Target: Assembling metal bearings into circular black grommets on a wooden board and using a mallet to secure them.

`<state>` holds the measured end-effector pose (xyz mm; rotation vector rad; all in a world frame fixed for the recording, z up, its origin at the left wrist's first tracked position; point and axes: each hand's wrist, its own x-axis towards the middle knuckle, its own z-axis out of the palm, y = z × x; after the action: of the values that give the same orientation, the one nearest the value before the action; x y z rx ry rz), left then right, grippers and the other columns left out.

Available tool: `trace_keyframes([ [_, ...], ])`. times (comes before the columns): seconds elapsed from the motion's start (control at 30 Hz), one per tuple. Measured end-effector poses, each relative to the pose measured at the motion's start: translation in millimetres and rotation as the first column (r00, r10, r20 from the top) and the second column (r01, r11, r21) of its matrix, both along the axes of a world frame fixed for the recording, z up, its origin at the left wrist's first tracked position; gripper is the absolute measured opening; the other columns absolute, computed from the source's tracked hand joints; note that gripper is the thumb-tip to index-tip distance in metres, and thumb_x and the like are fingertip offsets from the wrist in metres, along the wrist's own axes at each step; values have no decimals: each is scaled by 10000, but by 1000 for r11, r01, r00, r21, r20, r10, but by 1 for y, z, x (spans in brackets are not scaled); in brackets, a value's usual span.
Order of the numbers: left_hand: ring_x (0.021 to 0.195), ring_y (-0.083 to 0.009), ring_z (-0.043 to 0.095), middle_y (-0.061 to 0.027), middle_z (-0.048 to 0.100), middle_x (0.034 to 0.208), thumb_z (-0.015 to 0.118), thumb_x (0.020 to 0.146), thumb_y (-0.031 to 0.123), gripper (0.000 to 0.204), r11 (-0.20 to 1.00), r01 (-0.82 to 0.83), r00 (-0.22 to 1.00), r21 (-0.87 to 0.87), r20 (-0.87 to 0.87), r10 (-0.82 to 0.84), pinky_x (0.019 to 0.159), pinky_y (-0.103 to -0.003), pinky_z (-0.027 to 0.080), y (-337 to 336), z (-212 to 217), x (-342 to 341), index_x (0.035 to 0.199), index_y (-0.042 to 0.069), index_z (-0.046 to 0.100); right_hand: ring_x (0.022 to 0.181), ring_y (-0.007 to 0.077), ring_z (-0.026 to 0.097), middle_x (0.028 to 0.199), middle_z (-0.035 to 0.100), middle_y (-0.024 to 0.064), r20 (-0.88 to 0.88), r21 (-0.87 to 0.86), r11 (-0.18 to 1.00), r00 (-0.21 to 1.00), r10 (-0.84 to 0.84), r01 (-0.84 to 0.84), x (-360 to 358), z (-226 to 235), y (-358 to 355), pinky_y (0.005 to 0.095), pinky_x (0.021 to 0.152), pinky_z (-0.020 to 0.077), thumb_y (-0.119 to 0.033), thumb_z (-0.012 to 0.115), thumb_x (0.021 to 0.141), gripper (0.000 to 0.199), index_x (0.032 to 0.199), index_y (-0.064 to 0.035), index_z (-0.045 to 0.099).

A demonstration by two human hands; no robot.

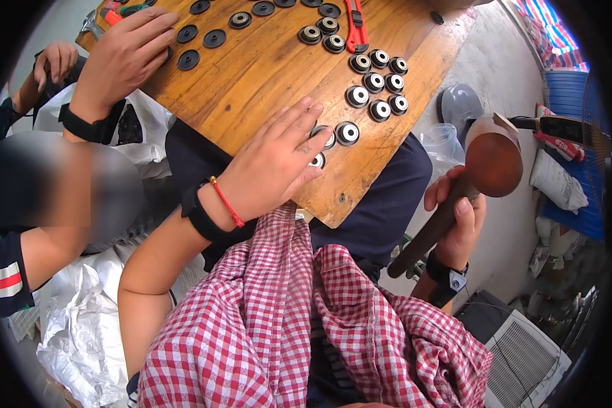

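My left hand [272, 160], with a red cord and a dark band at the wrist, lies with fingers stretched out near the table's front corner. It partly covers several black round caps with silver bearings in them; one bearing cap [347, 133] shows just beyond its fingertips. Off the table's right side, my right hand [461, 228] is wrapped around the dark handle of a mallet [494, 165]. The mallet's round, reddish-brown head points up, and its handle slants down to the left. More bearing caps [374, 83] stand grouped to the right of my left hand.
Another person's hand [126, 58] rests at the wooden table's [251, 88] left edge, near flat black caps [215, 38]. A red utility knife [357, 27] lies at the far side. To the right are a clear plastic cup [442, 143], a blue bin [568, 102] and a white grille [530, 360].
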<state>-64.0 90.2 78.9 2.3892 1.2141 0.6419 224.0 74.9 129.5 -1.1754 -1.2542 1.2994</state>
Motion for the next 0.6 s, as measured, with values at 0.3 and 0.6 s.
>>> trace_keyframes([
  [0.3,1263,-305,421,-135,515,1271,677,776,151,393,992,-126,983,-11,133,126,1057,-484,315,-60,-51,41,1147,42,609,567,72,528,672,543,-1,406,-257,954,878,253,-156,-3,-21,-9,217,483,411,-226,633,894,271,1017,2,555],
  [0.6,1299,-301,389,-145,465,1343,729,744,367,814,963,-264,952,48,173,252,1087,-479,243,-78,-74,39,1376,20,351,769,177,638,1015,641,80,660,-269,838,542,519,-475,-6,-28,-45,302,658,505,-256,653,879,415,1180,-9,510],
])
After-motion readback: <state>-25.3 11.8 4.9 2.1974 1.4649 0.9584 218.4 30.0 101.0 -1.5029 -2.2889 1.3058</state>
